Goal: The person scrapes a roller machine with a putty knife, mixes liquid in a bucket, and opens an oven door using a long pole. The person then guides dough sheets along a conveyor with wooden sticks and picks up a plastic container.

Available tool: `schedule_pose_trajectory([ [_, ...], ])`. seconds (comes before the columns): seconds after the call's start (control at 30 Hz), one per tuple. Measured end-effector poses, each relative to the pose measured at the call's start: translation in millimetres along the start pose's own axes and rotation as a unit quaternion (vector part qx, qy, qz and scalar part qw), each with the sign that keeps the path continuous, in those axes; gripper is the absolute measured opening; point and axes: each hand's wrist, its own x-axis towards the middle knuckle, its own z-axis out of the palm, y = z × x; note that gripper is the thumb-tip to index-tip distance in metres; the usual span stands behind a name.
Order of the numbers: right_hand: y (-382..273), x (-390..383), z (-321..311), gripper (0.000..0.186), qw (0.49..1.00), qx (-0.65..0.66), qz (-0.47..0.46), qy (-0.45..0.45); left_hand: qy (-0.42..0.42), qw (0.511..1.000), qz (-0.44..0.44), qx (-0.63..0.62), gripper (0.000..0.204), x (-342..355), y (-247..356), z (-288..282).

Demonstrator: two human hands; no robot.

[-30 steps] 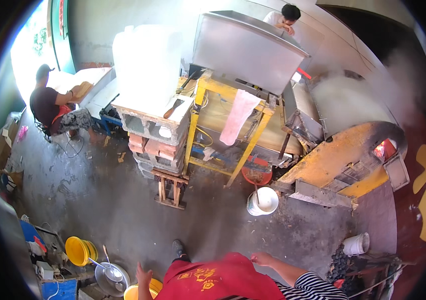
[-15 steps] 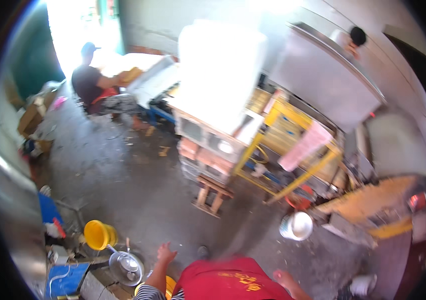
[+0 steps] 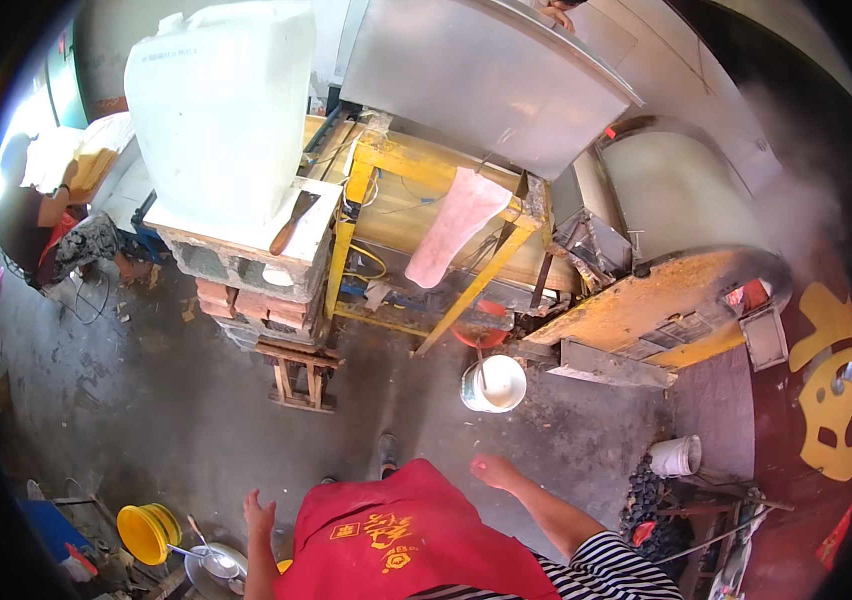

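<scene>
My left hand (image 3: 259,515) hangs at the left of my red apron (image 3: 386,530), fingers apart and holding nothing. My right hand (image 3: 492,469) is held out beside the apron on the right, empty, its fingers loosely apart. Neither touches anything in view. A white bucket (image 3: 497,389) with a stick in it stands on the floor ahead of my right hand. To the left of my left hand are a yellow bucket (image 3: 144,537) and a metal basin (image 3: 198,574) with ladles.
Ahead stand a wooden stool (image 3: 301,375), stacked blocks (image 3: 246,310) bearing a large translucent container (image 3: 216,130), a yellow frame (image 3: 426,330) under a steel tank (image 3: 481,85), and a steaming stove (image 3: 626,310). Co-workers are at left (image 3: 36,230) and behind the tank (image 3: 558,14).
My view swung aside and came back, slightly further forward; the stool and white bucket appear higher and further left. Both my hands have moved up in the picture. The tank co-worker is mostly cropped.
</scene>
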Motion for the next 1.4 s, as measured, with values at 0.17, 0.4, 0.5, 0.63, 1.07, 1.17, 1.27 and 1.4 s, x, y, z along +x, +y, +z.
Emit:
schedule_pose_trajectory([
  [0.17, -10.3, -7.4, -2.3, 0.023, 0.985, 0.136, 0.086, -0.054, -0.016, 0.999, -0.042, -0.017, 0.057, -16.0, 3.6, 13.4],
  [0.4, 14.1, -33.6, 5.8, 0.026, 0.974, -0.016, 0.09, -0.205, -0.018, 0.999, -0.038, -0.014, 0.054, -27.6, 6.6, 20.9],
  [0.5, 10.3, -29.5, -13.8, 0.028, 0.973, -0.004, 0.104, -0.206, -0.033, 0.997, -0.063, 0.007, 0.055, -31.4, 17.7, 24.0],
  [0.63, 7.9, -2.3, -30.1, 0.029, 0.969, -0.031, 0.152, -0.193, -0.044, 0.996, -0.082, 0.004, 0.056, -25.4, 36.5, 23.6],
  [1.07, 12.9, -2.9, -21.4, 0.024, 0.991, 0.035, 0.071, -0.106, -0.03, 0.998, 0.007, -0.063, 0.054, -0.7, 75.1, 40.0],
  [1.17, 17.4, -21.9, -14.3, 0.027, 0.985, -0.004, 0.099, -0.143, -0.034, 0.993, -0.006, -0.111, 0.053, -11.0, 44.3, 49.8],
  [1.27, 16.5, -30.7, -16.9, 0.027, 0.981, 0.004, 0.112, -0.157, -0.037, 0.997, -0.018, -0.066, 0.052, -19.9, 22.2, 51.8],
  [1.4, 6.6, -28.8, -22.5, 0.028, 0.979, 0.027, 0.134, -0.152, -0.045, 0.998, -0.032, -0.026, 0.053, -20.2, 5.2, 49.4],
])
